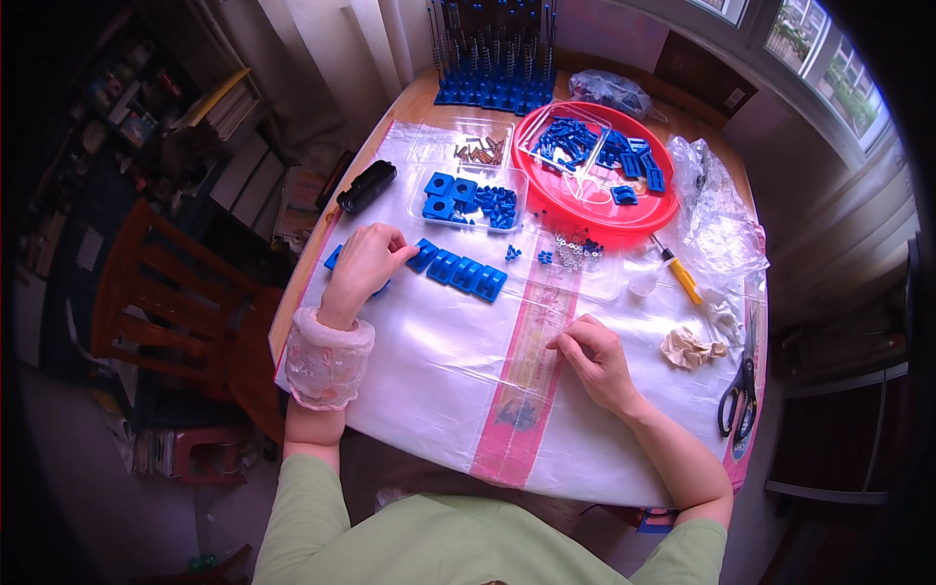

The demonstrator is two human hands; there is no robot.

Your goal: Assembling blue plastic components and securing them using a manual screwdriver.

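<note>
My left hand (367,265) reaches over the left side of the table, its thumb and fingertips closed on a blue plastic block (424,255) at the left end of a short row. Beside it, several like blue blocks (466,274) stand in line, running to the right. More blue plastic shows partly behind my left wrist. My right hand (597,363) rests on the covered table, fingers curled in, with nothing visible in them. Between the hands and the trays lie small blue pieces (545,257) and a clear lid with little metal nuts (577,252).
Beyond the row sit a clear box of blue parts (475,226), a tray of brass-coloured pieces (481,151) and a red basin (666,216). A yellow-handled screwdriver (682,280), crumpled paper (692,348) and black scissors (738,400) lie rightward. A black case (368,186) is at the left edge.
</note>
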